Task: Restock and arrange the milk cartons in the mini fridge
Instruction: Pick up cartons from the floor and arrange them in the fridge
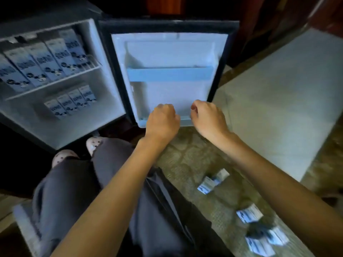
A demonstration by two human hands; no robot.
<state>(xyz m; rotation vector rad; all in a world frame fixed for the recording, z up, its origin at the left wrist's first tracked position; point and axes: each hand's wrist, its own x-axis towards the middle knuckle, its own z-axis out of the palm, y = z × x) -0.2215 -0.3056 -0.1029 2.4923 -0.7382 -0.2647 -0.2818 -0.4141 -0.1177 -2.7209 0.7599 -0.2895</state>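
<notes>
Being held out at the foot of the open fridge door [168, 52], the left hand [163, 120] and the right hand [208, 117] are both being held clenched, knuckles up, with no carton showing in either. The left is lying over the door's lower rail [185, 121], and whether that rail is being gripped cannot be told. The right is being held just beside it, curled on nothing that shows.

The coming move is being judged to turn on the loose milk cartons [213, 180] lying on the floor [185, 154]. They are being found at about 5 o'clock from the right hand, well apart from it and back behind both wrists, so the right hand is the nearer one and a reach back is being called for. They are lying flat (blurred, so no count is being offered). The nearest has its long axis running from about 8 to 2 o'clock, and further clusters are lying at 5 o'clock of it.

The mini fridge [105, 86] is standing at 9 o'clock of the hands. Its upper shelf [55, 82] is being filled by a row of standing cartons [37, 62], and its bottom is carrying a short row of four [70, 102] at the back. No cartons are showing on the door's upper rail [169, 73] or its lower rail. The floor is being covered by patterned carpet, and a pale flat surface [278, 99] is lying at 3 o'clock.
</notes>
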